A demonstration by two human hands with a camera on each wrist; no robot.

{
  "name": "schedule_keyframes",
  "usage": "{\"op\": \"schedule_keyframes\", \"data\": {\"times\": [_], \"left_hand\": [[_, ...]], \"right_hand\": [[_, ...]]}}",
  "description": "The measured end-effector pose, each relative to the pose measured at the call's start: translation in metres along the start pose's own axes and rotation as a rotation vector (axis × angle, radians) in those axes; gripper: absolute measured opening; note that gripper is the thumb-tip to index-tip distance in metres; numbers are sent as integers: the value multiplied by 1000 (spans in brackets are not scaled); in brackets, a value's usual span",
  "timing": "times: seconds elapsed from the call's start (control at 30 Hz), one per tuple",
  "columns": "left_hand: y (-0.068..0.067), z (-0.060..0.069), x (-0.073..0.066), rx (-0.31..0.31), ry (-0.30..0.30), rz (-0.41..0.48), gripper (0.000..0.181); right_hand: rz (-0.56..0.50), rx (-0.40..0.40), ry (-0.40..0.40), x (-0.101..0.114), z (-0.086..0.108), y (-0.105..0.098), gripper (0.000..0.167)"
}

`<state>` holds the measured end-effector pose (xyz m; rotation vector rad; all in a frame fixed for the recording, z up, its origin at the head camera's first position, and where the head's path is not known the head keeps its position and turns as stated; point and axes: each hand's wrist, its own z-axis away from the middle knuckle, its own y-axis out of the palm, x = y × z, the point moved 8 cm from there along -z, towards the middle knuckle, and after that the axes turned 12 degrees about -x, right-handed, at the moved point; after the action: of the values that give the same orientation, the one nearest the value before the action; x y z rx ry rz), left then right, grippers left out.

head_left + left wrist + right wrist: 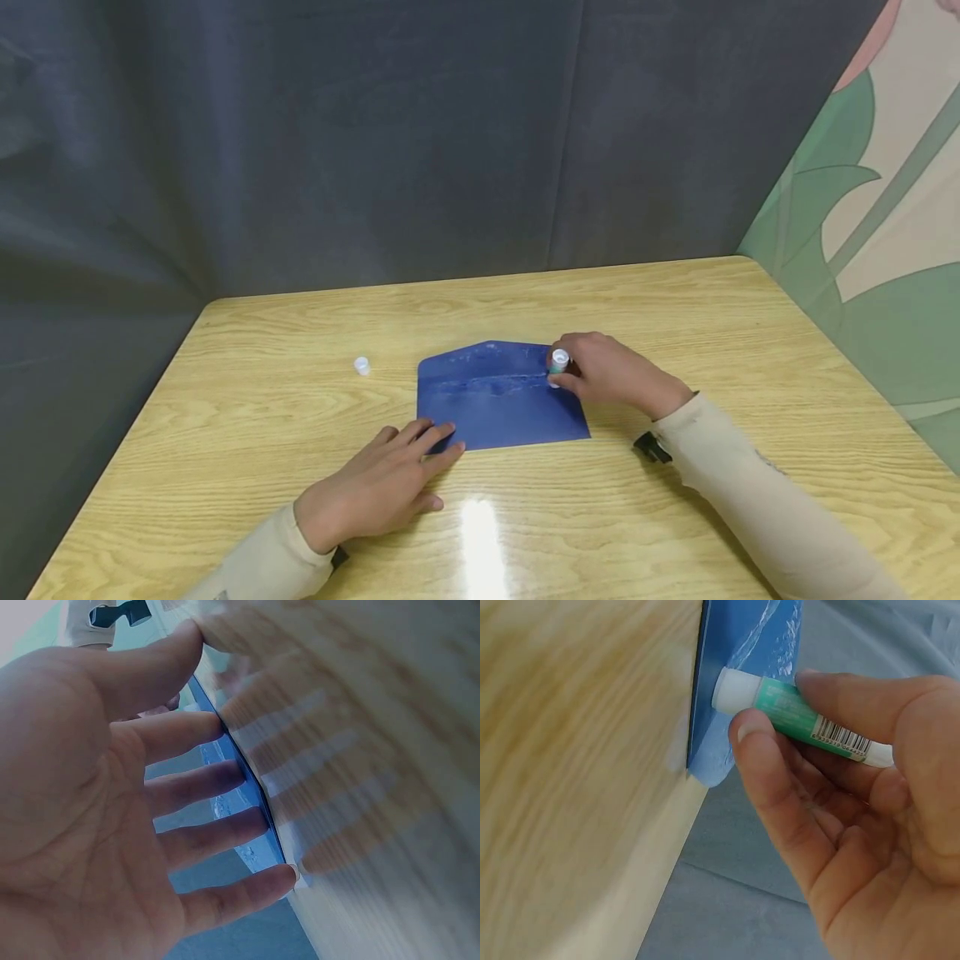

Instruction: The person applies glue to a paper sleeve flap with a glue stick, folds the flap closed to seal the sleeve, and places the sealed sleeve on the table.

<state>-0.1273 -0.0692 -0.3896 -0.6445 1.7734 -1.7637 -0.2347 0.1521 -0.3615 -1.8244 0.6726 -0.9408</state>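
A blue envelope (pixel 502 417) lies on the table with its flap spread away from the person, whitish streaks of glue along the flap and across its upper part. My right hand (pixel 611 373) grips a glue stick (pixel 791 712) with a green label and barcode, its white end against the envelope's right side. Fingers of my left hand (pixel 382 479) are spread, with the fingertips resting on the envelope's lower left corner. In the left wrist view the palm and straight fingers (pixel 202 840) show. A small white cap (pixel 362 366) stands on the table to the envelope's left.
The wood-grain table (pixel 300 417) reaches back to a dark cloth (pixel 390 150). At the right hangs a leaf-patterned curtain or wall (pixel 900 333). Light reflects off the table near its front.
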Motion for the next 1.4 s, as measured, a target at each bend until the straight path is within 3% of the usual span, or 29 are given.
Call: {"op": "schedule_keyframes", "data": {"times": [0.73, 1.1, 1.4], "left_hand": [[-1, 0, 0, -6, 3, -5, 66], [-2, 0, 0, -9, 1, 5, 66], [-3, 0, 0, -11, 3, 6, 66]], "right_hand": [[9, 65, 53, -16, 9, -11, 5], [20, 58, -60, 0, 4, -8, 9], [-12, 46, -69, 4, 5, -12, 14]]}}
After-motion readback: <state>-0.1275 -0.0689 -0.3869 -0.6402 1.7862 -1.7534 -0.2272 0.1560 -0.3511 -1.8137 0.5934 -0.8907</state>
